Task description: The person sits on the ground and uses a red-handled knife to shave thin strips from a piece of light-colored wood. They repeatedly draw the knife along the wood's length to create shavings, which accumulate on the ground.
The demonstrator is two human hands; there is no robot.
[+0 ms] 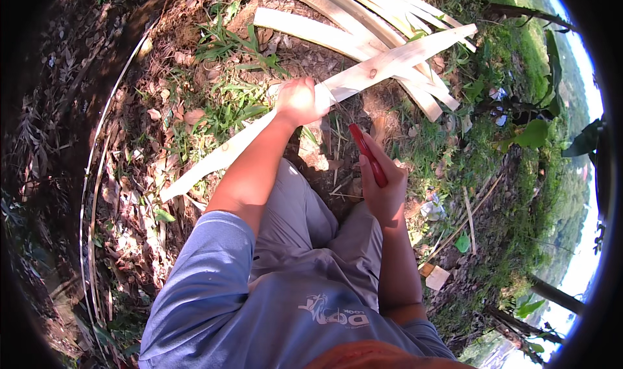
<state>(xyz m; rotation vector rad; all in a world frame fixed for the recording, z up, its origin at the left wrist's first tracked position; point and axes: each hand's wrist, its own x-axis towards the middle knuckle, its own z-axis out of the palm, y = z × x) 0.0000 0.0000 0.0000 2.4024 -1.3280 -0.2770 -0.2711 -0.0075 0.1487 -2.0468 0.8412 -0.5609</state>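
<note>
— Down on the leaf-strewn ground (162,109), where are we with the long pale strip (383,67)?

— We have our left hand (300,101) closed around it near its middle, so it runs slantwise in front of us, one end low at our left by the dry leaves, the other reaching up to the pile of split strips (363,12) at the top.

— And the other hand?

— Our right hand (384,190) is wrapped around a red-handled tool (366,155), held apart from the strip and closer to our knees. We cannot see the blade clearly; it points up toward the strip, but whether it touches the wood we cannot tell.

— So which step do we judge this to be?

— It looks to us like a pause between cuts: the strip is steadied, the tool is ready, and neither hand is letting go. There is a knot (373,72) showing on the strip beyond our left hand.

— What would the next move call for?

— We think the edge must be brought to the strip just past our left fingers, and worked away from them. The grip on the wood must stay firm, since the strip is long and springy and its far end rests only loosely on the pile.
</note>
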